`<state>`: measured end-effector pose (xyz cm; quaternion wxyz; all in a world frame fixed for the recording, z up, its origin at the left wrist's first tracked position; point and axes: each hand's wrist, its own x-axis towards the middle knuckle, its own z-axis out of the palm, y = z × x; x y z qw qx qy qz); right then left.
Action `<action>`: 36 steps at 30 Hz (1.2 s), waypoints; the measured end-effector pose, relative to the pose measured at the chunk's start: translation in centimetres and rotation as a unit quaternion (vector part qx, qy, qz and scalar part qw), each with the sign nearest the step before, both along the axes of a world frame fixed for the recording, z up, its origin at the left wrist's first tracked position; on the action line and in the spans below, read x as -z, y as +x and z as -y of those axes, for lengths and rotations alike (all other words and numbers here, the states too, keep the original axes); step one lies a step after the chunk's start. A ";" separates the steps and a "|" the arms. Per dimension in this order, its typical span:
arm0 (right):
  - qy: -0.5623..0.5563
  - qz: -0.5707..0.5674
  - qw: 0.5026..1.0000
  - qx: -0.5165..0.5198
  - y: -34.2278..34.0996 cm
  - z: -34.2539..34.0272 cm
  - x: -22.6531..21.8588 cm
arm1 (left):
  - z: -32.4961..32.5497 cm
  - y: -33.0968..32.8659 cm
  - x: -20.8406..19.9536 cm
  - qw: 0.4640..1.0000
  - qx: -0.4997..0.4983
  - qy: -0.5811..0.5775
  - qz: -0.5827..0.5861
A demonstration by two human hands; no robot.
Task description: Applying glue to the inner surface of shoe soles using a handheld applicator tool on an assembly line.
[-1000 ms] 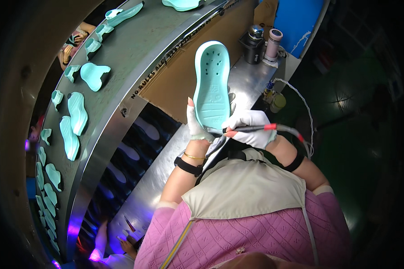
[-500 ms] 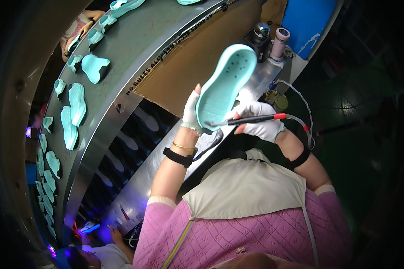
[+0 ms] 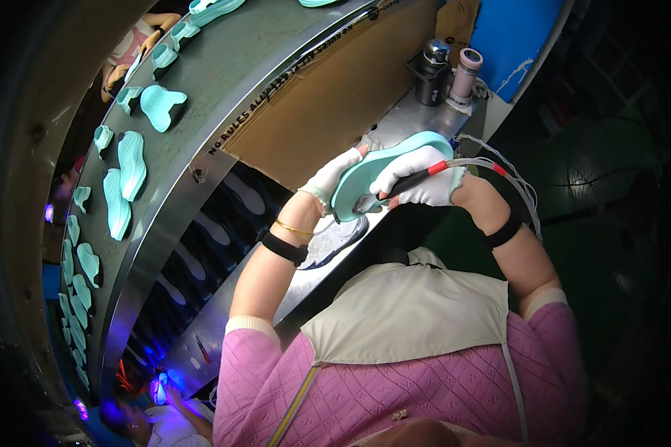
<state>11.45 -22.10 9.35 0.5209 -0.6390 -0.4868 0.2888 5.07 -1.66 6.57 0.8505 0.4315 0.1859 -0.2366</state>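
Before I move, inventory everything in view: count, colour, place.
sole: one, aqua, in left grip
tool: one, black and red, in right grip
belt: one, grey, left
pieces: over a dozen, aqua, on belt
sole shapes: several, pale, beside belt
cardboard: one sheet, brown, beyond sole
bottles: two, black, pink, upper right
bench: one, silver, beneath sole
shoe-like item: one, grey, on bench
co-workers: at least two, left
apron: one, cream, bottom
sweater: one, pink, bottom
left grip: one, white-gloved, centre
right grip: one, white-gloved, centre
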 end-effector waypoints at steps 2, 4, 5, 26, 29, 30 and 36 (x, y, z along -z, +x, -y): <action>-0.042 0.016 0.999 -0.011 0.2 -0.2 -0.4 | -1.9 0.6 2.7 0.998 0.020 0.035 0.050; -0.077 -0.088 0.993 0.011 1.1 0.7 -0.6 | -1.9 0.4 2.3 0.997 0.000 0.050 0.054; -0.075 -0.080 0.994 0.019 1.6 1.2 -0.5 | -1.8 0.2 2.0 0.996 -0.023 0.066 0.059; 0.167 0.043 0.964 0.204 -6.2 -4.2 0.7 | 2.5 -2.6 1.1 0.926 -0.282 -0.180 0.172; 0.101 -0.154 0.966 0.179 -5.4 -4.2 0.7 | 1.1 -2.7 2.2 0.921 -0.279 -0.221 0.159; 0.147 -0.184 0.945 0.227 -4.7 -4.3 1.1 | 1.3 -2.7 1.7 0.923 -0.277 -0.223 0.145; 0.219 -0.181 0.916 0.284 -3.7 -6.8 2.0 | 2.0 -3.2 0.9 0.929 -0.274 -0.180 0.172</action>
